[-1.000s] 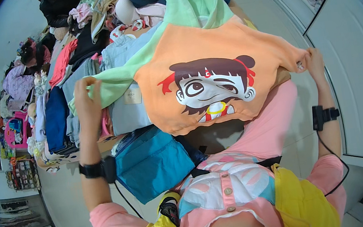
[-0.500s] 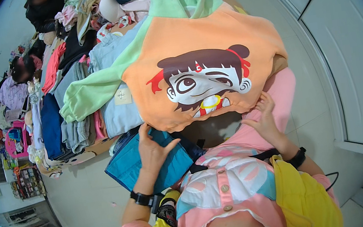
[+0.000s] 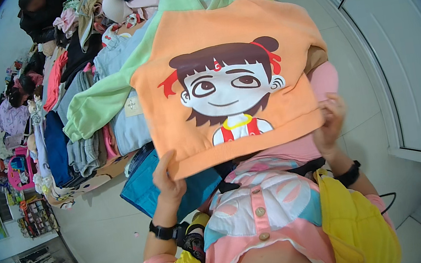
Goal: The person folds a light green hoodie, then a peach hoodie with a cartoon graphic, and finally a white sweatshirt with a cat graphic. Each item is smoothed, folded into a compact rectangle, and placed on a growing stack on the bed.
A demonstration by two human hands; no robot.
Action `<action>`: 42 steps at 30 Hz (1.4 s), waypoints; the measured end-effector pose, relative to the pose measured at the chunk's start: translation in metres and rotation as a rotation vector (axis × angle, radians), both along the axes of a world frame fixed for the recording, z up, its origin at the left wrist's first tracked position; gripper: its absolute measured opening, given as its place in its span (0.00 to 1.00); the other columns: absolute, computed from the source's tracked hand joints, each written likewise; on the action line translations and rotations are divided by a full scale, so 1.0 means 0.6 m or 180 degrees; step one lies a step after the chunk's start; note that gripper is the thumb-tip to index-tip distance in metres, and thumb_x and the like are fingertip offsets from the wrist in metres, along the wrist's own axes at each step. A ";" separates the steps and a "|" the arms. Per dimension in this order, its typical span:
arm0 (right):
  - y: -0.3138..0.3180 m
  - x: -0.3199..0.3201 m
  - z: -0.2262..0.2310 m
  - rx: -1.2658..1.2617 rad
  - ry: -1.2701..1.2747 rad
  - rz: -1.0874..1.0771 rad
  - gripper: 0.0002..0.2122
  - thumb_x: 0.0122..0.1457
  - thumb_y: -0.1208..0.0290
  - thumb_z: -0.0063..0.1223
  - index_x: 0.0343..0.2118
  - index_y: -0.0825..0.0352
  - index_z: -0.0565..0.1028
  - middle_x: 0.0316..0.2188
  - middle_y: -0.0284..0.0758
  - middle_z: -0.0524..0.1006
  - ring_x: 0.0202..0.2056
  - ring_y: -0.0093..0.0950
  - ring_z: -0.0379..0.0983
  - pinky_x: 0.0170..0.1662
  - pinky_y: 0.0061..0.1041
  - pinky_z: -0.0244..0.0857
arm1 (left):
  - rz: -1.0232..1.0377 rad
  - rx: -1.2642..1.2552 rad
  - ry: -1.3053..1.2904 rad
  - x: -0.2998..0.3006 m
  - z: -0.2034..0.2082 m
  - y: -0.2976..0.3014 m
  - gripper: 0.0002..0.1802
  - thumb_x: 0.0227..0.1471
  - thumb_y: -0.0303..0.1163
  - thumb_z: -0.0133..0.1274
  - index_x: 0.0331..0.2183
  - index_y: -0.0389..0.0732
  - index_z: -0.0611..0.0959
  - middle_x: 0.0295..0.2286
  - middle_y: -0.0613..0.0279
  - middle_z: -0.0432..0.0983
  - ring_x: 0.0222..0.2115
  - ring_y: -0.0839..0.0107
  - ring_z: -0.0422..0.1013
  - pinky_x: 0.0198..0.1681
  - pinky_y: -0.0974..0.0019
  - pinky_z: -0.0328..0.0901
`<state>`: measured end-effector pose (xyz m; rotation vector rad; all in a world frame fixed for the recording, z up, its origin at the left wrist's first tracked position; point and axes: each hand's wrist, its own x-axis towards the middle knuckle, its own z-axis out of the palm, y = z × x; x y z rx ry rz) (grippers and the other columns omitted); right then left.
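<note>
An orange hoodie (image 3: 231,88) with a green hood and green sleeve is spread in front of me, the dark-haired cartoon character on its chest facing up. My left hand (image 3: 169,181) is closed on the left corner of its ribbed hem. At the opposite corner, my right hand (image 3: 329,124), slightly blurred, pinches the hem's right end. The left sleeve (image 3: 102,105) stretches over folded clothes, while the right sleeve is mostly hidden behind the body of the hoodie. Beneath the hem on the left lies a teal fabric item (image 3: 146,191).
Folded jeans (image 3: 131,129), grey garments (image 3: 84,154) and a coral garment (image 3: 56,82) lie in rows at the left. A mixed clothes heap rises at the far side. A pink plastic basket (image 3: 13,172) stands farther left, and a white cabinet door (image 3: 403,50) is on the right.
Both hands have gone from spread fingers beside the hem to gripping its two corners. The hem is now pulled toward me and straightened, so the bunched print lies flatter.
</note>
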<state>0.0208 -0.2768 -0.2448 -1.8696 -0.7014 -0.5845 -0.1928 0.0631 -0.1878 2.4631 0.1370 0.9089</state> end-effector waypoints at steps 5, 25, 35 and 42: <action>-0.077 0.008 0.079 -0.0852 -0.0564 0.0630 0.16 0.49 0.84 0.57 0.42 0.66 0.72 0.42 0.41 0.72 0.39 0.36 0.73 0.38 0.29 0.69 | -0.0615 0.0741 0.0551 -0.025 0.072 0.029 0.23 0.49 0.34 0.59 0.46 0.36 0.77 0.24 0.56 0.78 0.23 0.57 0.75 0.27 0.65 0.69; 0.035 0.238 0.056 0.4327 0.4258 0.1775 0.14 0.64 0.65 0.52 0.46 0.70 0.68 0.34 0.33 0.72 0.32 0.25 0.66 0.40 0.23 0.63 | 0.0416 0.1566 0.1387 0.258 0.121 0.118 0.19 0.45 0.29 0.54 0.43 0.41 0.75 0.52 0.53 0.66 0.53 0.48 0.62 0.51 0.49 0.61; 0.121 0.284 0.116 0.3097 0.0751 -0.0944 0.11 0.56 0.81 0.55 0.42 0.67 0.70 0.42 0.34 0.72 0.43 0.25 0.70 0.45 0.26 0.67 | 0.0540 0.1984 0.1051 0.239 0.086 0.108 0.30 0.49 0.30 0.50 0.56 0.45 0.71 0.55 0.59 0.66 0.55 0.53 0.61 0.56 0.52 0.56; 0.176 0.211 0.147 -0.2314 -0.0752 0.1725 0.16 0.56 0.77 0.56 0.49 0.65 0.73 0.43 0.36 0.73 0.46 0.33 0.70 0.49 0.30 0.65 | -0.0548 -0.3830 0.0700 0.302 0.106 0.082 0.29 0.62 0.42 0.48 0.58 0.35 0.64 0.53 0.53 0.67 0.52 0.61 0.67 0.55 0.60 0.61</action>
